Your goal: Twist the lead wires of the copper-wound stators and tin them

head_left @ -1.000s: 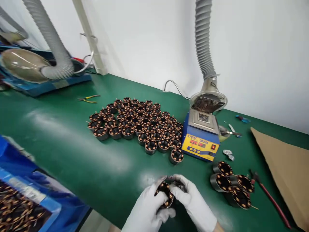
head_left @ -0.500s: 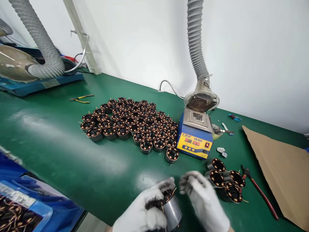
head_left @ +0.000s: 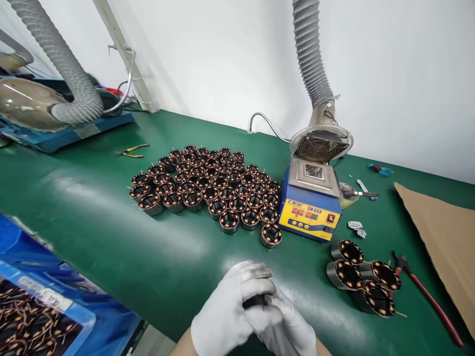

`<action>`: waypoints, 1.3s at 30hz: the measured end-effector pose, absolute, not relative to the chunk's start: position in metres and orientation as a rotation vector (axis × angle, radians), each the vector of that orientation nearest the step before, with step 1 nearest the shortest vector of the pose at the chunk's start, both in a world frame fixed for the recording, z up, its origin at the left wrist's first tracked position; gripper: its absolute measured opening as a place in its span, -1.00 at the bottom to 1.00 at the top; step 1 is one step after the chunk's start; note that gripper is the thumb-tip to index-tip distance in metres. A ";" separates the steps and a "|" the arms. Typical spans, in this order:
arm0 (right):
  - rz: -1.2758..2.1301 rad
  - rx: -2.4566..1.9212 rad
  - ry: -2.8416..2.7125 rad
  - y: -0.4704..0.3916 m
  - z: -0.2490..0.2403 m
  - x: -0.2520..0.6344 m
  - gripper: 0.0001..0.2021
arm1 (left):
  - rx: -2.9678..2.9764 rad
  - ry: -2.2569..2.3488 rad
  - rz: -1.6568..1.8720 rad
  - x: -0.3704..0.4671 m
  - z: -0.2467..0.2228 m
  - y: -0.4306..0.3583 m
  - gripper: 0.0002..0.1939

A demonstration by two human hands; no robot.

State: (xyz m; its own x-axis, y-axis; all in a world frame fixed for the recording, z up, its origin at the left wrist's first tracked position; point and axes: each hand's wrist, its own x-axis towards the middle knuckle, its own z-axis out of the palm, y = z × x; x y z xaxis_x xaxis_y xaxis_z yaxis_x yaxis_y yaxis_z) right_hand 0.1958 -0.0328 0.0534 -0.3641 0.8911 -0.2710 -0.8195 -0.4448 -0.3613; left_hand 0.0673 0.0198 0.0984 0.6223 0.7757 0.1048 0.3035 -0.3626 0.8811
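Left hand: the white-gloved left hand [head_left: 226,309] is curled at the lower centre of the frame, its fingers wrapped over the top of a small dark cylindrical stator [head_left: 259,299].
Right hand: the white-gloved right hand [head_left: 287,324] is pressed against the left from the lower right, closed around the underside of the same part (most of the part is hidden between the gloves).
Held part: only a dark sliver is seen, just above the near edge of the smooth green bench mat [head_left: 96,222].
Open room: a bare stretch of mat is left at centre left, between the hands and the cluster of copper-wound stators [head_left: 208,188] standing upright in rows at mid-frame.
Right side: four larger metal-cased stators [head_left: 361,282] lie on their sides, touching one another, near a red-handled tool [head_left: 426,296].
Behind: a blue and yellow solder pot [head_left: 311,202] stands just right of the cluster, under a ribbed grey extraction hose [head_left: 311,54].
Lower left: a blue plastic bin [head_left: 55,296] holding wound parts is cut by the frame's edge.
Far right: a brown cardboard sheet [head_left: 445,237] lies flat.
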 end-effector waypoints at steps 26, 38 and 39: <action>2.037 -0.536 -0.189 -0.031 0.051 0.194 -0.60 | 0.871 1.222 0.936 0.092 0.088 0.012 -0.87; 2.208 -0.439 -0.088 -0.028 0.049 0.203 -0.54 | 1.040 1.104 0.631 0.066 0.087 0.009 -0.20; 2.243 -0.427 -0.108 -0.028 0.048 0.202 -0.54 | 1.011 1.130 0.610 0.070 0.088 0.008 -0.29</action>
